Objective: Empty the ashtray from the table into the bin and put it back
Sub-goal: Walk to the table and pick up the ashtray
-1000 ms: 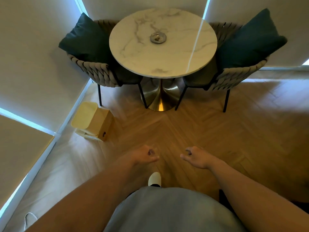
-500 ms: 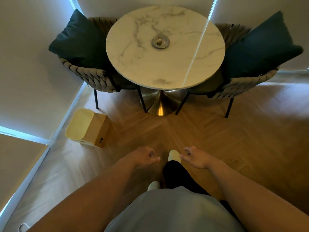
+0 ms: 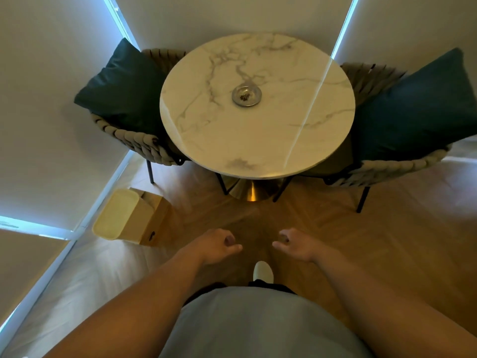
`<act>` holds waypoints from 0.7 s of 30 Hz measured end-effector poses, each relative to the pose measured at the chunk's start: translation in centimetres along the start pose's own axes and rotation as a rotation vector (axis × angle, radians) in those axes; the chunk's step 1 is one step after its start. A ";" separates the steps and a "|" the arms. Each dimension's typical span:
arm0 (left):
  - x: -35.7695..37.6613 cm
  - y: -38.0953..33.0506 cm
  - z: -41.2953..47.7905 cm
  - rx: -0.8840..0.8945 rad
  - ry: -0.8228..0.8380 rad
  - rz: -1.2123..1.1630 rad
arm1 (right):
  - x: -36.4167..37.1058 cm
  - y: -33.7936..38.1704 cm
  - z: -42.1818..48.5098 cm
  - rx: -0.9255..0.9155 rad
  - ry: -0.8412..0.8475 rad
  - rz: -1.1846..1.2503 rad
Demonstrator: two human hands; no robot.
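Head view: round metal ashtray (image 3: 246, 96) at twelve o'clock on round marble desk (image 3: 222, 140), unreached; left hand (image 3: 215, 246) and right hand (image 3: 299, 244) loosely curled, grasping nothing.

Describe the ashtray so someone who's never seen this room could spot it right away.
Find the round white marble table standing between two woven chairs with dark teal cushions. Near its centre lies the ashtray, a small shallow round metal dish holding dark ash. It is the only object on the tabletop.

The ashtray (image 3: 246, 96) is sitting on the table (image 3: 232, 140); both hands, left (image 3: 216, 246) and right (image 3: 299, 244), are hanging loosely curled, empty, beside the bin (image 3: 129, 218).
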State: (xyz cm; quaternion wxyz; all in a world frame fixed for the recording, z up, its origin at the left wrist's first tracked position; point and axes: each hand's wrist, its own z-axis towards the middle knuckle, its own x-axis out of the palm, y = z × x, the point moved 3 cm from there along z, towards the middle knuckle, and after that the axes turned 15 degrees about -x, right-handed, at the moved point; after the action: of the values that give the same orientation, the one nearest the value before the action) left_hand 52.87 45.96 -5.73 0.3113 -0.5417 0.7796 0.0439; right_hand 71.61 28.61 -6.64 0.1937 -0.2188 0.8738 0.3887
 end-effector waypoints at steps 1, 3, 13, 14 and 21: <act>-0.3 -0.7 0.3 0.004 0.000 -0.001 | -0.8 -0.2 0.4 0.001 0.002 -0.017; -0.6 -1.6 0.7 0.001 0.005 0.002 | -2.0 -0.5 0.9 -0.001 0.011 -0.045; -6.1 -3.9 5.2 -0.026 0.055 -0.020 | -7.7 -0.4 5.8 0.008 0.042 -0.084; -6.9 -4.1 5.9 -0.024 0.063 -0.023 | -8.2 -0.2 6.5 0.008 0.046 -0.088; -14.0 -5.5 11.1 0.047 0.061 -0.019 | -12.4 2.0 11.7 -0.011 0.016 -0.114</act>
State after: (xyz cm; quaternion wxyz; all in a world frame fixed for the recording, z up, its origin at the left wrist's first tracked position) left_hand 65.66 59.66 -5.71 0.3002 -0.5427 0.7844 0.0059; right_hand 82.81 41.67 -6.42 0.2075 -0.2724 0.8592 0.3802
